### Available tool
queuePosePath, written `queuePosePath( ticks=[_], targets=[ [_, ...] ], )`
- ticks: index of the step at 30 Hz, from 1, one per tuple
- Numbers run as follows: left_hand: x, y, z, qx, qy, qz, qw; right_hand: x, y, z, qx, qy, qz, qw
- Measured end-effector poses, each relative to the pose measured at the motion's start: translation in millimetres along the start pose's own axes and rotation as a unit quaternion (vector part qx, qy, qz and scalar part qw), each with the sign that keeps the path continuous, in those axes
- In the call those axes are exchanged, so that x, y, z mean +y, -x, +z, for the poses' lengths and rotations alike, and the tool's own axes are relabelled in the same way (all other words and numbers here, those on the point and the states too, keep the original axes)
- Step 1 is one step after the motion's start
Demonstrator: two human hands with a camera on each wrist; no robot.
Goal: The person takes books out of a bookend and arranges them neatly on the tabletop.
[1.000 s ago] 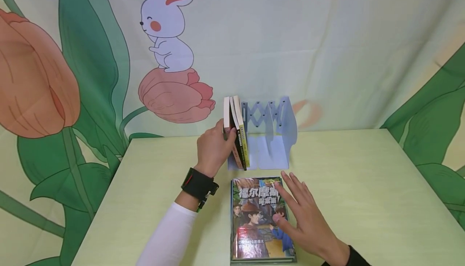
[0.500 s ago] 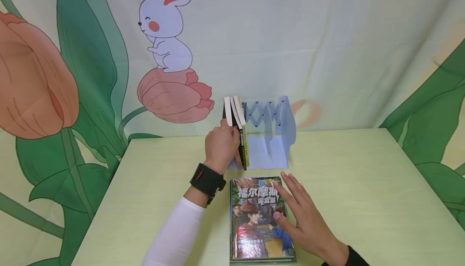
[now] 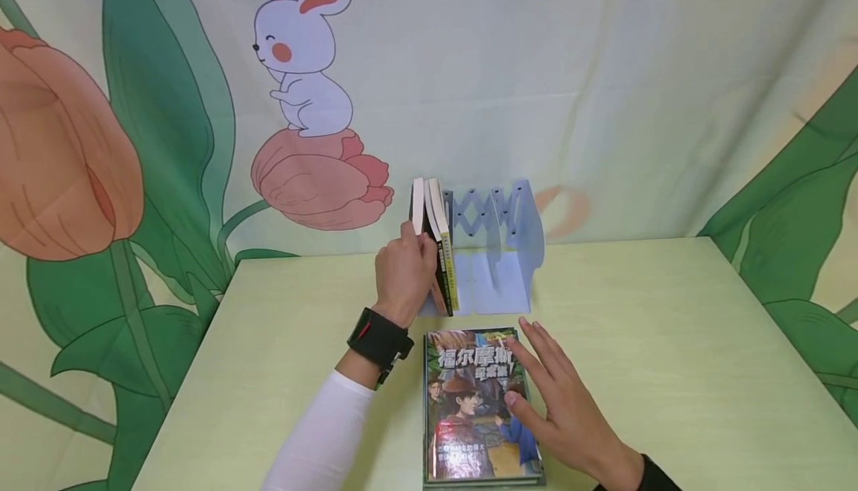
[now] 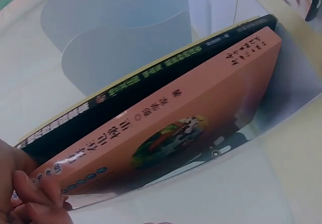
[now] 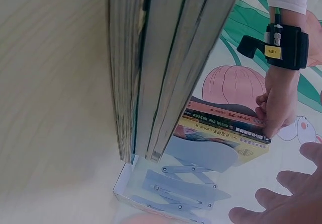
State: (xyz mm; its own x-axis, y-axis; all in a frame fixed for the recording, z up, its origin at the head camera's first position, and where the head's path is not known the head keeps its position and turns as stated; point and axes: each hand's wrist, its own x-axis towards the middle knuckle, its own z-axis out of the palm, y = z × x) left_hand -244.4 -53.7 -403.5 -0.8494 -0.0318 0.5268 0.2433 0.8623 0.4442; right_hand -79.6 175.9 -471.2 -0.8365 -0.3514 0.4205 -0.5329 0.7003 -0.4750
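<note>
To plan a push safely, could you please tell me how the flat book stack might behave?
The book stack probably feels heavy, given several thick page blocks. Its top cover may be slippery, as it shines. Lying flat, the stack seems unlikely to tip.

Three upright books (image 3: 444,267), one book stack (image 3: 469,409), one rack (image 3: 534,238), two hands (image 3: 559,401).

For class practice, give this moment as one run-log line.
left hand: grips pink book | right hand: spread over book stack | rack: holds black book, yellow book
</note>
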Motion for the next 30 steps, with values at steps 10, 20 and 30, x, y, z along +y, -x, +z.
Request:
queuePosePath(
  ticks=[10,20,30],
  targets=[
    [1.9,-2.2,-13.1,0.031,0.004,0.027,0.9992,-1.5,-0.7,-2.0,0.003,-0.002,-0.001,1.000],
    [8.8,3.1,-34.3,0.052,0.016,0.049,0.9973,-0.5,-1.6,-4.1,0.035,-0.002,-0.018,0.999],
    [18.4,12.8,-64.0,0.089,0.045,0.091,0.9909,-3.6,-1.8,-8.9,0.030,-0.011,0.001,0.999]
  ],
)
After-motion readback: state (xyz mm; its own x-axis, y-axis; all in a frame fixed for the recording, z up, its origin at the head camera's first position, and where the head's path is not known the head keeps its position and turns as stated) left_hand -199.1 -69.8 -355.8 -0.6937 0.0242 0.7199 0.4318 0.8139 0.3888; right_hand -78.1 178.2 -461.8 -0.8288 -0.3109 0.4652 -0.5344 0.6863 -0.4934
